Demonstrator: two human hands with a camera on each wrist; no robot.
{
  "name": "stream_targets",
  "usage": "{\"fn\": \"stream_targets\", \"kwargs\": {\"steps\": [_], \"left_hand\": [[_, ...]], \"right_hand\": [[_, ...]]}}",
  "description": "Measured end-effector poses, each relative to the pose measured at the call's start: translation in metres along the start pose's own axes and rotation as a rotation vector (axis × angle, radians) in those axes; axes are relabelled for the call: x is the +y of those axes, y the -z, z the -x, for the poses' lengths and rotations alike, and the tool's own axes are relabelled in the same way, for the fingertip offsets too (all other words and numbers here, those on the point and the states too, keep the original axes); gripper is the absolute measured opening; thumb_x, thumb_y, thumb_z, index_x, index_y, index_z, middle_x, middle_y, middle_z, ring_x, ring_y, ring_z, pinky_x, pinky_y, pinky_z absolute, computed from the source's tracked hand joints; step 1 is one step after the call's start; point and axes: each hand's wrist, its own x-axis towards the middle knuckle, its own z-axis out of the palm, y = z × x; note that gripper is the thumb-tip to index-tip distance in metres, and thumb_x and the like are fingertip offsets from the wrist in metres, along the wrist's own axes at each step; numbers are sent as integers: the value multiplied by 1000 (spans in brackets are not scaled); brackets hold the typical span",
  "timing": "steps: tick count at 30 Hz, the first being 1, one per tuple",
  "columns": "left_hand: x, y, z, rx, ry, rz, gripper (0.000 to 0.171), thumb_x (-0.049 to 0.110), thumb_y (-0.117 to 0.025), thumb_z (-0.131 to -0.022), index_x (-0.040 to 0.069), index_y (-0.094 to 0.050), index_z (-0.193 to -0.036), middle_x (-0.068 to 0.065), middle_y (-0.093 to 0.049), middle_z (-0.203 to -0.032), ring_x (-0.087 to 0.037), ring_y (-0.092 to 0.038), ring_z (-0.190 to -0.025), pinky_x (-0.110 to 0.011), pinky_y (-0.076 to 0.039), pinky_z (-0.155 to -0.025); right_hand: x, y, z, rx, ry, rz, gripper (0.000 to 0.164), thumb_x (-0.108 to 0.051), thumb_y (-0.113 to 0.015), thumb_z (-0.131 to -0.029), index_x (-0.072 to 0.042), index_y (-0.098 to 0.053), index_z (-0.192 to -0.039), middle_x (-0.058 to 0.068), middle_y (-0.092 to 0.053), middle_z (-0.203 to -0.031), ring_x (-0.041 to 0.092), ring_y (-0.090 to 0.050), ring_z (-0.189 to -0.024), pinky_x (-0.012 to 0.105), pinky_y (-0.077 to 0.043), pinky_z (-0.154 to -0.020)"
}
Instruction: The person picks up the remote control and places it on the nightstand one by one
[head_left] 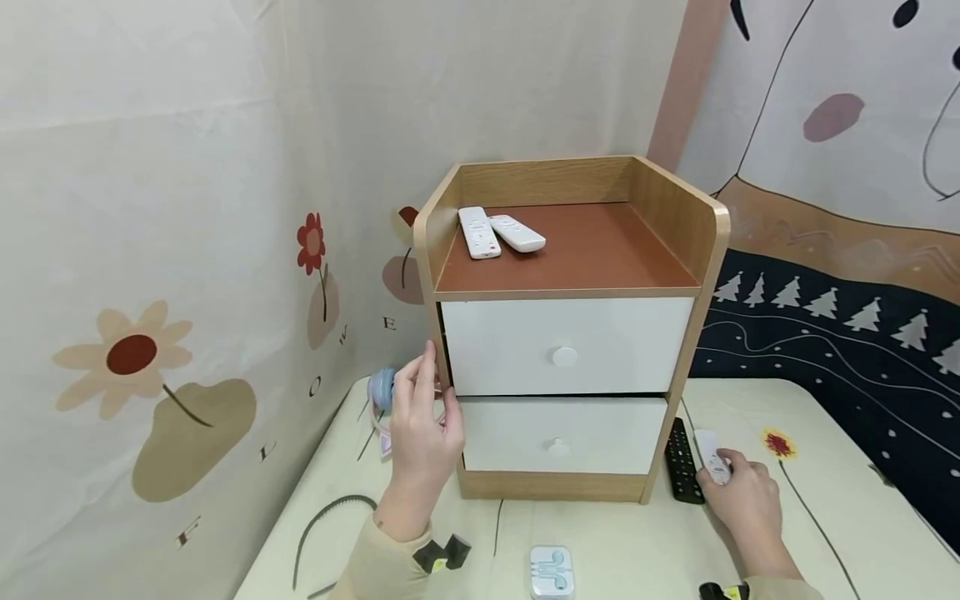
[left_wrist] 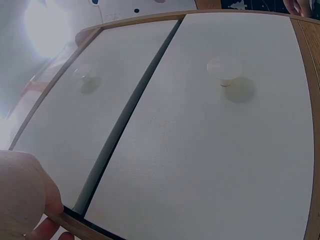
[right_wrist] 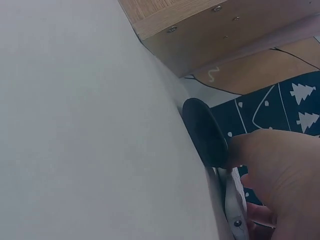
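Note:
A small wooden cabinet (head_left: 573,485) with two white drawers stands on the table. My left hand (head_left: 423,425) holds its left side panel, thumb at the front edge and fingers along the outer side; the left wrist view shows the thumb beside the gap between the drawers. To the right of the cabinet, my right hand (head_left: 746,500) grips a white remote control (head_left: 711,454) by its near end, thumb on one side and fingers on the other. Right beside it lies a black remote control (head_left: 682,462), its end facing the camera in the right wrist view.
Two white remotes, one (head_left: 478,233) upright and another (head_left: 517,234) slanted, lie on the cabinet's brown top. Boxed earphones (head_left: 552,572) lie in front. Blue headphones (head_left: 381,389) sit behind my left hand. Printed cloth hangs behind and at both sides.

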Motion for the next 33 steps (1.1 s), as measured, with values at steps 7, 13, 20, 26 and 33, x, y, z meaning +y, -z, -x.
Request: {"fn": "stream_targets", "kwargs": {"steps": [7,13,20,26,33], "left_hand": [[0,1,1,-12,11,2,72,-16,-69,-89,-10,-50,-159,-30,-59,-130,-32,-67,-93,-43,-66,-71],[0,3,1,-13,14,-4,73,-16,-70,-89,-9,-50,-158,-30,-59,-130,-31,-67,-93,-42,-67,-72],[-1,-1,2,9,1,1,74,-17,-70,-87,-9,-50,-158,-29,-60,-128,-31,-66,-91,-41,-64,-70],[-1,-3,3,9,-3,8,74,-17,-69,-87,-10,-50,-158,-29,-60,-128,-30,-65,-91,-39,-65,-70],[-2,-2,2,11,8,11,71,-16,-68,-89,-10,-51,-158,-29,-59,-127,-32,-65,-94,-42,-64,-71]], "right_hand": [[-2,0,0,-5,-5,1,66,-25,-67,-96,9,-52,-150,46,-52,-139,62,-58,-122,72,-53,-100],[-2,-1,0,32,-26,-34,63,-25,-66,-95,9,-55,-147,44,-58,-135,59,-61,-120,68,-53,-96],[0,6,0,69,-67,-77,61,-29,-68,-96,7,-58,-146,41,-62,-136,57,-61,-119,67,-52,-94],[-11,19,2,125,-43,-116,53,-30,-68,-99,5,-64,-140,39,-64,-135,58,-61,-121,68,-49,-94],[-36,31,3,184,65,-125,48,-29,-68,-100,3,-69,-135,35,-70,-133,56,-66,-117,62,-52,-85]]}}
